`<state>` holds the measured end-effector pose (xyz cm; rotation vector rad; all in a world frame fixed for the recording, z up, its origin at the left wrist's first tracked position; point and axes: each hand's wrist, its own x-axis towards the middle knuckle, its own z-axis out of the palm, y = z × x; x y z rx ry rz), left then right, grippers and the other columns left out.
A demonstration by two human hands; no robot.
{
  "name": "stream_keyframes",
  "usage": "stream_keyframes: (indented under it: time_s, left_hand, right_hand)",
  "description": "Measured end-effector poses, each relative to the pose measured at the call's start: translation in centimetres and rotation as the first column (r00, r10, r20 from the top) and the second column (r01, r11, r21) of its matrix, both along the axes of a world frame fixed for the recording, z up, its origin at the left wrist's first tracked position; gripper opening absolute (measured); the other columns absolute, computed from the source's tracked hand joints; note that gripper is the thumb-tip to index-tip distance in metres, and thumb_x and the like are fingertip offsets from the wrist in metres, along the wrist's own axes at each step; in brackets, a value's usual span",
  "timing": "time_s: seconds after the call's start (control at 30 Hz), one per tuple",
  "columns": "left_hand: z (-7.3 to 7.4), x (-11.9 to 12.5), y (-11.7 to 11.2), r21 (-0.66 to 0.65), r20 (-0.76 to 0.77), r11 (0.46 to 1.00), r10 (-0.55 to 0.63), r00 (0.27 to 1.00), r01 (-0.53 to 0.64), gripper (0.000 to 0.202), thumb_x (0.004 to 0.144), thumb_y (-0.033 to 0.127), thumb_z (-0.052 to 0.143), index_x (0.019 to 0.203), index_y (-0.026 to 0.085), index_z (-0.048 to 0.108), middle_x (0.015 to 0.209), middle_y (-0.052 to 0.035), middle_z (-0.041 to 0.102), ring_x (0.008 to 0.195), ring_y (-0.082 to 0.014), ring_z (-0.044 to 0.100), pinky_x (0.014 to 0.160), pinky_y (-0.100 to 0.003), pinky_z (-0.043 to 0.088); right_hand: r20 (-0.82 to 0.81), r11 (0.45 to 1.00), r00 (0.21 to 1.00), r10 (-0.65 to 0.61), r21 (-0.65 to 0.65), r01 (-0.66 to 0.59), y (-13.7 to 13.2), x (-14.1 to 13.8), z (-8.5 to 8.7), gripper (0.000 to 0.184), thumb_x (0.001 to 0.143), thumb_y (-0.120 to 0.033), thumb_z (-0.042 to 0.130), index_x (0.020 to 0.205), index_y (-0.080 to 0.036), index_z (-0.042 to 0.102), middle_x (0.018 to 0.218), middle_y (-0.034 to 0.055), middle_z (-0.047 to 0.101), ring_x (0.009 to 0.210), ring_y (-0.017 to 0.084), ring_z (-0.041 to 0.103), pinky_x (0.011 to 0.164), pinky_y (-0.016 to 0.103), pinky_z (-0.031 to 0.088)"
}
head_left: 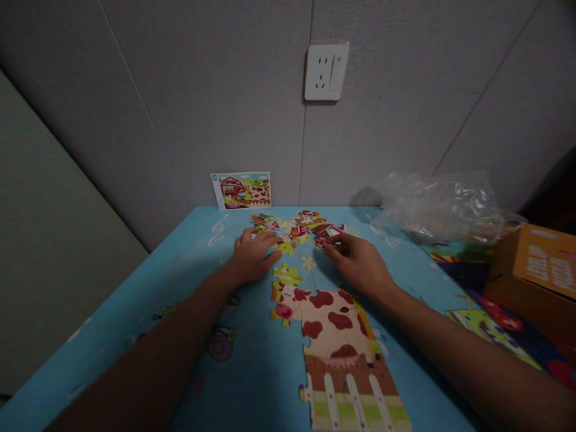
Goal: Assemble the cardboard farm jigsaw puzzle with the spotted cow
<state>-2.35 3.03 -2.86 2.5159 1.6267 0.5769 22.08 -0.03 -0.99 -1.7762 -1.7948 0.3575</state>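
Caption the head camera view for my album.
Left hand and right hand touch loose colourful cardboard jigsaw pieces beyond a part-built cow puzzle.

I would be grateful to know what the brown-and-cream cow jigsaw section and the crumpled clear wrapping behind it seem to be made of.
The brown-and-cream cow jigsaw section looks like printed cardboard with a smooth matt finish, judging by its die-cut interlocking edges. The crumpled clear wrapping looks like thin, glossy plastic film, given its see-through sheen and sharp creases.

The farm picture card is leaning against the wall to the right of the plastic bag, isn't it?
Not to the right: the head view shows the farm picture card leaning against the wall to the left of the crumpled plastic bag.
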Motion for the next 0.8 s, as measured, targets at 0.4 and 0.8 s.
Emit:
stream_keyframes:
  time_s: [0.4,0.8]
  left_hand:
    - [0.4,-0.5,1.0,0.0,0.036,0.998,0.059,0.998,-0.059,0.035,0.084,0.023,0.05,0.114,0.018,0.068,0.115,-0.009,0.066,0.11,-0.0269,0.05,0.1,-0.046,0.034]
    - [0.0,0.7,-0.3,0.015,0.017,0.999,-0.032,0.999,0.031,0.03,0.083,0.04,0.059,0.11,0.032,0.069,0.129,0.0,0.061,0.119,-0.0314,0.041,0.096,-0.05,0.033]
  right_hand:
    - [0.013,0.998,1.0,0.025,0.05,-0.026,-0.3,0.0,0.0,0.028,0.082,-0.034,0.051,0.096,-0.022,0.072,0.076,0.0058,0.07,0.062,0.018,0.057,0.055,0.029,0.031]
    - [0.076,0.998,0.995,0.057,0.0,-0.057,0.0,0.1,-0.2,0.022,0.084,-0.032,0.053,0.087,-0.022,0.072,0.076,0.0043,0.071,0.064,0.017,0.06,0.056,0.028,0.033]
